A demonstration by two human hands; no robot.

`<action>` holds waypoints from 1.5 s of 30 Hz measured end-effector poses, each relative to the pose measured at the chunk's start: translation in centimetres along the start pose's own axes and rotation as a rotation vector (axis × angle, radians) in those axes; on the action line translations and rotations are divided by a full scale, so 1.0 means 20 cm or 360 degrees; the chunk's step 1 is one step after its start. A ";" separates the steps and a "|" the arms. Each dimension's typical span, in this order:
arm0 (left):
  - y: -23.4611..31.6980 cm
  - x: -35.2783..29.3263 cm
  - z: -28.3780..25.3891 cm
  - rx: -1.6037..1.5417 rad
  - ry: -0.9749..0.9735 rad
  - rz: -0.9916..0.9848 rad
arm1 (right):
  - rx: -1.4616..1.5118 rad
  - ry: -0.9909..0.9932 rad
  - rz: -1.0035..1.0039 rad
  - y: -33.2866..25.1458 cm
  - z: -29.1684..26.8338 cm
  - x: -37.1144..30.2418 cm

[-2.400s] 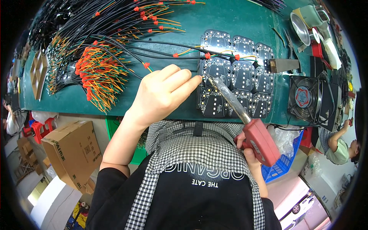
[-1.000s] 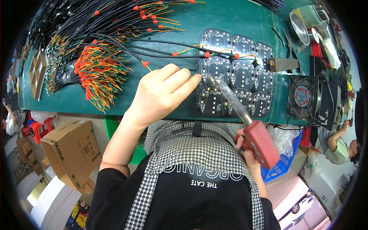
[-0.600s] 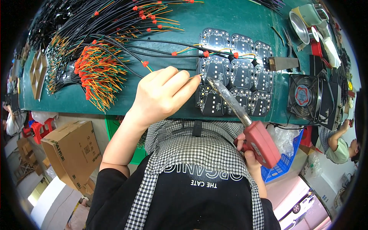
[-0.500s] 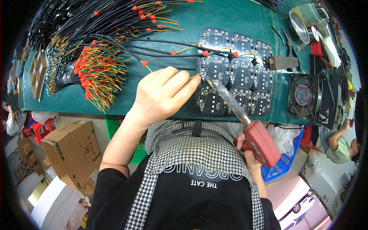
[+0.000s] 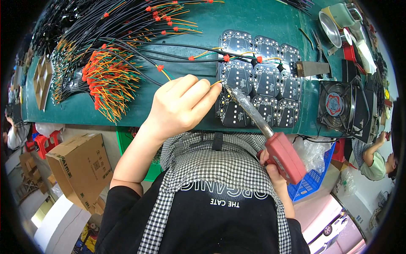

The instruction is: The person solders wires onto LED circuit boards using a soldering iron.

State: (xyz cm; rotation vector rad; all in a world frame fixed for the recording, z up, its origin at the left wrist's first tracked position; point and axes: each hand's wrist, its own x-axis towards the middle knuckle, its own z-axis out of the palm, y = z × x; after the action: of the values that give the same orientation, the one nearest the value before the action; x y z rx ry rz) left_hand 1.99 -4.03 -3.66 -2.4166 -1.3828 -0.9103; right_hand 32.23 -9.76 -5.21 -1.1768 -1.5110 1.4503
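My left hand pinches a thin orange wire at the left edge of a panel of black circuit boards. The wire belongs to a black cable that runs in from the left, with a red clip on it. My right hand is wrapped round the red handle of a soldering gun. Its barrel slants up and left, and the tip meets the board beside my left fingertips. Whether the tip touches the wire itself is too small to tell. Other cables lie across the upper boards with their wire ends on them.
Bundled cables with red clips cover the left of the green table. A metal block rests at the boards' right edge, near a small fan. Farther right are a metal bowl and tweezers. A cardboard box stands below left.
The soldering gun's handle has shifted slightly left and up, its tip staying by the board's left edge. My left hand has barely moved and still pinches the wire.
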 end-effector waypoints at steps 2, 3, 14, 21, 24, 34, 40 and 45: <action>0.00 0.01 0.00 -0.0011 0.0004 0.0005 | -0.0137 -0.0051 -0.0017 0.02 -0.02 -0.01; 0.00 0.01 0.00 -0.0004 -0.0007 0.0011 | -0.0138 -0.0050 -0.0018 0.01 -0.03 0.01; 0.01 0.02 -0.02 0.0072 -0.0047 0.0053 | -0.0084 0.0027 -0.0028 -0.04 -0.01 0.00; -0.14 0.03 -0.16 -0.0168 0.0018 -0.0275 | 0.0344 0.0179 0.0103 -0.10 0.04 0.03; -0.21 0.02 -0.25 -0.0014 -0.0215 -0.0307 | 0.0150 0.0042 0.0035 -0.09 0.02 0.03; -0.22 0.02 -0.19 0.0077 -0.0435 -0.0279 | 0.0233 0.0131 0.0041 -0.08 0.04 0.02; -0.24 0.02 -0.12 0.0101 -0.0437 -0.0161 | 0.0188 0.0124 0.0059 -0.08 0.03 0.01; -0.24 0.04 -0.17 -0.0127 -0.0123 -0.0188 | 0.0352 0.0209 0.0145 -0.11 0.03 -0.02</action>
State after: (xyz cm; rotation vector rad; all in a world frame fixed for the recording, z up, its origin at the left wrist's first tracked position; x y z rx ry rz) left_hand -3.14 -2.44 -1.04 -2.4748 -1.5602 -0.9254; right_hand 31.40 -10.18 -3.09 -1.1933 -1.1889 1.5253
